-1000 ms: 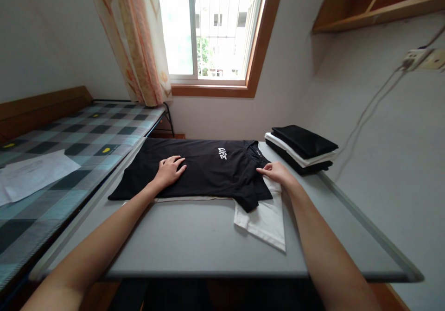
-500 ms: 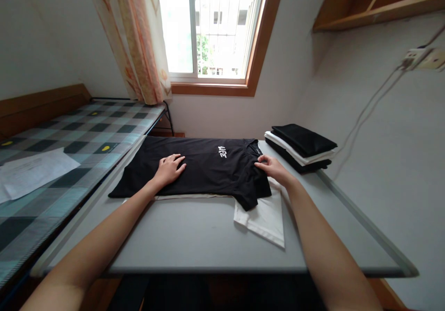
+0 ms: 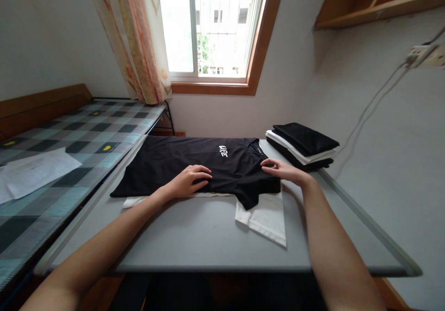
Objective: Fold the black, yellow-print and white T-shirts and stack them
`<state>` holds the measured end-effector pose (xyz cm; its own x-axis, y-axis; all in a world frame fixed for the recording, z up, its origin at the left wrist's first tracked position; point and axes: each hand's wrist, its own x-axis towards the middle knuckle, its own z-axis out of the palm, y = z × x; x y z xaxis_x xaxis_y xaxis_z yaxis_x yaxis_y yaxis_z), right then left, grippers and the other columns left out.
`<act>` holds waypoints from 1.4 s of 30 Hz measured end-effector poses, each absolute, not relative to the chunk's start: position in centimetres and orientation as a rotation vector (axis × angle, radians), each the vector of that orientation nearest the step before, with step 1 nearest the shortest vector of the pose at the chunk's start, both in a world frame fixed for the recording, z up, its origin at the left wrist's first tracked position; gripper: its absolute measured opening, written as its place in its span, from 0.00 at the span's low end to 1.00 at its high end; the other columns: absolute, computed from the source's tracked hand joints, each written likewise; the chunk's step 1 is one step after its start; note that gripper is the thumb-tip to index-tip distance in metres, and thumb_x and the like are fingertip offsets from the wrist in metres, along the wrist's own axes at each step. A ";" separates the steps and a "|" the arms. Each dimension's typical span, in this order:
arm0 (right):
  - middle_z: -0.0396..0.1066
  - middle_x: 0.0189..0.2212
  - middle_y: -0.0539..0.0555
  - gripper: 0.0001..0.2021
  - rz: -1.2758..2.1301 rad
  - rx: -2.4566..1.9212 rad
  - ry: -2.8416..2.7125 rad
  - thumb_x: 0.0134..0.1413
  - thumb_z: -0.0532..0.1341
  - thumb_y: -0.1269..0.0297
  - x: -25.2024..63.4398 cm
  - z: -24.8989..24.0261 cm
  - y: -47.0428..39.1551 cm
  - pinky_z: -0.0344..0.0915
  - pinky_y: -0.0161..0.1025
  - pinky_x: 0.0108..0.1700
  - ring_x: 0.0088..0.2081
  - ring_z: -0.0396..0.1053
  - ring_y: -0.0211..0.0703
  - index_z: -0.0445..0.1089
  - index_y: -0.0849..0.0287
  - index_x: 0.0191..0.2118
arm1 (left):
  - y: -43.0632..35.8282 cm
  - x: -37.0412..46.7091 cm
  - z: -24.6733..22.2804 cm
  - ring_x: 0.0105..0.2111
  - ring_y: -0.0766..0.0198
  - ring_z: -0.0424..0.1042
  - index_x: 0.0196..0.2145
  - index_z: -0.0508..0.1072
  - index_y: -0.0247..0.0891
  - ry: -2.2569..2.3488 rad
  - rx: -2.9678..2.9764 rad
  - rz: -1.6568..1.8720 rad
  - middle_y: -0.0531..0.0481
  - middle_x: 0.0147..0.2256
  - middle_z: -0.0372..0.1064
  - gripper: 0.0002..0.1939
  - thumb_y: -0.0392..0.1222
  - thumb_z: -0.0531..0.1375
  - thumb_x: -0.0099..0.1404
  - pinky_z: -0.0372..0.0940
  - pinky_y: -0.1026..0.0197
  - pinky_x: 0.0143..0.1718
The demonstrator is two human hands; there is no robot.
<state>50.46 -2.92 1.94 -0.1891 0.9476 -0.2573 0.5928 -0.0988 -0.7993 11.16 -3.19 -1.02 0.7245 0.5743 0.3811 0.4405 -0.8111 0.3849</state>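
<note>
A black T-shirt (image 3: 167, 158) with a white print on its chest lies flat across the table, collar to the right. Under it is a white T-shirt (image 3: 266, 213), whose sleeve sticks out at the lower right and whose hem peeks out at the lower left. My left hand (image 3: 189, 180) rests open on the black shirt near its front edge, fingers loosely spread. At the shoulder just below the collar, my right hand (image 3: 283, 169) has thumb and forefinger close together on the black fabric; the fingertips' grip is partly hidden.
A stack of folded black and white clothes (image 3: 302, 146) sits at the table's back right, by the wall. The grey table (image 3: 215, 241) stands beside a bed (image 3: 93, 135) with a checked cover and paper sheets (image 3: 38, 169). A wooden shelf (image 3: 378, 12) hangs upper right.
My left hand has slid right and toward me along the shirt. My right hand has moved slightly right, and the black shirt's shoulder and sleeve now lie spread farther right over the white one.
</note>
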 end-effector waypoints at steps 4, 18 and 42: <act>0.67 0.29 0.47 0.47 1.522 -1.515 -1.867 0.37 0.73 0.55 51.0 3.2 -4.0 0.62 0.33 0.28 0.28 0.65 0.36 0.57 0.53 0.64 | -4.7 12.3 -1.1 0.54 0.57 0.68 0.53 0.73 0.44 0.566 2.655 0.594 0.45 0.51 0.73 0.18 0.47 0.59 0.67 0.60 0.54 0.58; 0.68 0.27 0.47 0.37 1.469 -1.368 -1.928 0.42 0.70 0.54 51.3 4.4 -4.8 0.58 0.31 0.24 0.24 0.63 0.34 0.65 0.56 0.60 | -4.8 12.2 -1.0 0.58 0.57 0.65 0.53 0.74 0.47 0.686 2.697 0.499 0.47 0.55 0.70 0.17 0.50 0.56 0.69 0.56 0.52 0.60; 0.73 0.32 0.54 0.25 1.283 -1.336 -2.021 0.41 0.68 0.54 50.6 3.4 -3.6 0.61 0.37 0.35 0.33 0.66 0.41 0.78 0.63 0.45 | -5.4 15.4 -0.2 0.49 0.58 0.67 0.54 0.72 0.44 0.664 2.795 0.600 0.45 0.49 0.71 0.17 0.42 0.58 0.67 0.60 0.55 0.54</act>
<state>50.65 -3.62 3.37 -0.4649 0.8725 -0.1506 0.5078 0.1235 -0.8526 15.40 -5.37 -0.21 0.8160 0.4682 0.3390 0.3844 -0.8775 0.2866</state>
